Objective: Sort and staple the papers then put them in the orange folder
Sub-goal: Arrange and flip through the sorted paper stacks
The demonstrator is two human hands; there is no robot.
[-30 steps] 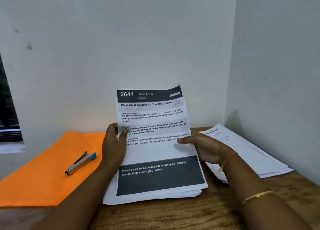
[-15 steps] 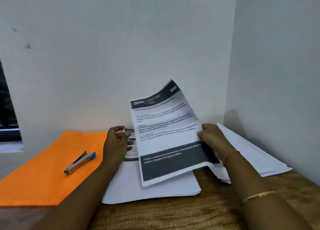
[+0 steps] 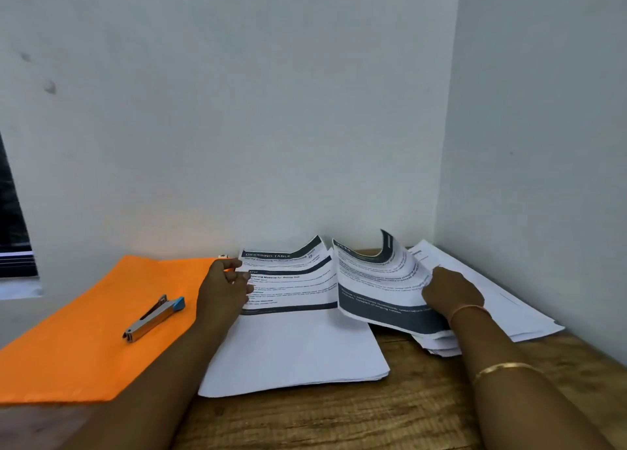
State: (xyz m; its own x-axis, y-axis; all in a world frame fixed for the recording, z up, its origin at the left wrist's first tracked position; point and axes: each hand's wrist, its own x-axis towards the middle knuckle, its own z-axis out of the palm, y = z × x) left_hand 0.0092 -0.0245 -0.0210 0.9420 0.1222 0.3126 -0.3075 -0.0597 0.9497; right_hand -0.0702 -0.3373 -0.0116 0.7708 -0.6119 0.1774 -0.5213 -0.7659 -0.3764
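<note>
The right hand (image 3: 449,293) pinches a blurred curling sheet (image 3: 376,280), fingertips hidden; left hand (image 3: 222,288) loosely spread.

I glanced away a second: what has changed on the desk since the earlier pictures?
The right hand swung the printed sheet off the middle stack, rightward and down toward the right pile, still gripping it. The left hand let go and rests at the stack's edge. Stapler and orange folder stayed put.
</note>
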